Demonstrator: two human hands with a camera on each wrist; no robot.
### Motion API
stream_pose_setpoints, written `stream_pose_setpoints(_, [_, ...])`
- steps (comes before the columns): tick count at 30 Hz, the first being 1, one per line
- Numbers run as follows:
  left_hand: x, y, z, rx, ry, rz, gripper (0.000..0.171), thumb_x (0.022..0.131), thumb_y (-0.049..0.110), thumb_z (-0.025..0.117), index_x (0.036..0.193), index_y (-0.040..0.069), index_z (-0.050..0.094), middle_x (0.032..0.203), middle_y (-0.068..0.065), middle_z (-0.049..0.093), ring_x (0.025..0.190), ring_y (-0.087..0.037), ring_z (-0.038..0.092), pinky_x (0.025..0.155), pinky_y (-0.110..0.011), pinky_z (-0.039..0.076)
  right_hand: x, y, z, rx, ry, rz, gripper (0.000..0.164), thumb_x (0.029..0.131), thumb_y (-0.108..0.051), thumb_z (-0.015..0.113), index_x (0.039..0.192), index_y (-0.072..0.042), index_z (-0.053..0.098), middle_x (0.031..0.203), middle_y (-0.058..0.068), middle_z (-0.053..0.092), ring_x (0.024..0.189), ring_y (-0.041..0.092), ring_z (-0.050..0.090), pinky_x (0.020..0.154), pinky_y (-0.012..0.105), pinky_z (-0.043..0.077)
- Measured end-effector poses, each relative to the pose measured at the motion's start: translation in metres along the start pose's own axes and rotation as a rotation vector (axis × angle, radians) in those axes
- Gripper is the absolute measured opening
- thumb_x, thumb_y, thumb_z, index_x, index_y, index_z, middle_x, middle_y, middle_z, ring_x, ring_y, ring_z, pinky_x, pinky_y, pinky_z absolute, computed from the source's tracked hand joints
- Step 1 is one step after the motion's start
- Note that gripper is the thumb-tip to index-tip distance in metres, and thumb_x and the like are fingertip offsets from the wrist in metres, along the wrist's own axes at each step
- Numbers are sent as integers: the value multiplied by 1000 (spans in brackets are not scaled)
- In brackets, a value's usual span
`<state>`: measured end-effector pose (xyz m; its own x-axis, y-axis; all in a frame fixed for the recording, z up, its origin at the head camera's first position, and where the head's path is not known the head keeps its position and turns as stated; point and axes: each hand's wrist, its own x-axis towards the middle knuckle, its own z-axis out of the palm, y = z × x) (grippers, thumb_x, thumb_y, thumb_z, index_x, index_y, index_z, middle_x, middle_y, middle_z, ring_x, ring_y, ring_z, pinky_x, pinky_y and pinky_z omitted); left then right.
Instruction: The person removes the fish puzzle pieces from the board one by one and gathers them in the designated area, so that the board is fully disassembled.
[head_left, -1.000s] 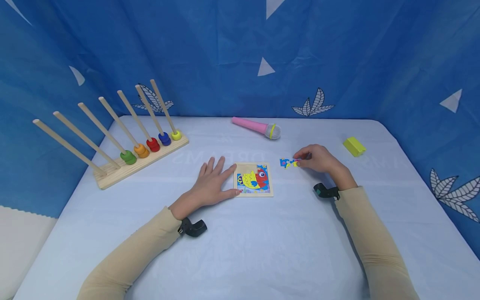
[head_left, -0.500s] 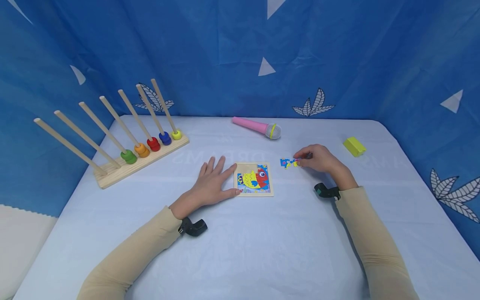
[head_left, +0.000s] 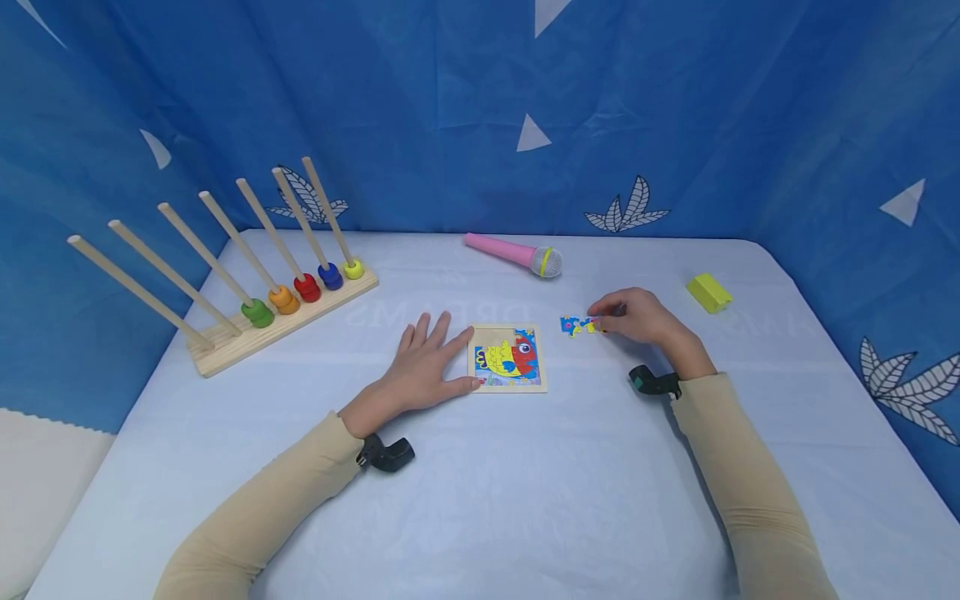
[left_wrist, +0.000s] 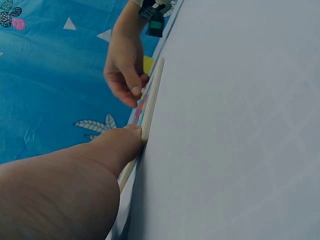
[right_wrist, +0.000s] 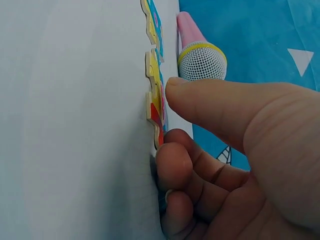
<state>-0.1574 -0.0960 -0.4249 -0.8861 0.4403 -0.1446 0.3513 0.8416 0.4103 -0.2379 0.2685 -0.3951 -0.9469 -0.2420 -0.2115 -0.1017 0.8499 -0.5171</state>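
A square wooden puzzle tray (head_left: pixel 507 389) holds a fish picture, with bare wood showing at its upper left. Fingers spread, my left hand (head_left: pixel 420 368) lies flat at its left side; thumb and index finger touch the frame. To the tray's right, several jigsaw puzzle pieces (head_left: pixel 576 325) in blue, yellow and red lie in a row on the table. My right hand (head_left: pixel 633 318) has its thumb and curled fingers at the right end of that row. In the right wrist view, thumb and fingers are about the red-and-yellow piece (right_wrist: pixel 156 117); their exact contact is partly hidden.
A pink toy microphone (head_left: pixel 513 254) lies behind the puzzle. At the back left stands a wooden peg rack (head_left: pixel 285 325) with tall pegs and coloured rings. A yellow-green block (head_left: pixel 708 293) is at the right. Blue curtain (head_left: pixel 480 117) borders the table's far edge.
Almost nothing differs. My right fingers have shifted very slightly at the puzzle pieces; the left hand and the tray have stayed in place.
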Motion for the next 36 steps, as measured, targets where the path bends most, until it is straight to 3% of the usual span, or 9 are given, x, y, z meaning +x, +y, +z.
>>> stream_pose_setpoints(8, [0,1,-1,-2,0,9,86,92,60,61,163,22,29,172,-19,6,158,-48,-5,124,-68,2,-2,1,-4,9,11,-11,28,95,-15,69,122,-6,72,106,15,69,98,29,56,86,39,50])
stream_pose_setpoints(16, [0,1,-1,2,0,5,86,93,60,60,163,21,28,172,-20,6,158,-49,-6,124,-68,2,-4,-22,-7,9,23,-44,35,94,-20,71,127,-8,68,113,16,67,89,28,59,71,29,51])
stream_pose_setpoints(29, [0,1,-1,5,-8,-2,86,93,60,61,163,22,28,173,-19,5,158,-48,-6,125,-67,2,13,-80,17,7,-83,-154,46,88,-26,79,130,-11,67,120,13,68,94,27,62,72,30,57])
stream_pose_setpoints(36, [0,0,0,9,-2,-6,86,93,61,61,163,22,28,172,-19,6,158,-48,-5,124,-68,2,13,-89,32,-16,-130,-188,49,85,-25,82,129,-10,69,120,11,68,96,25,60,76,29,56])
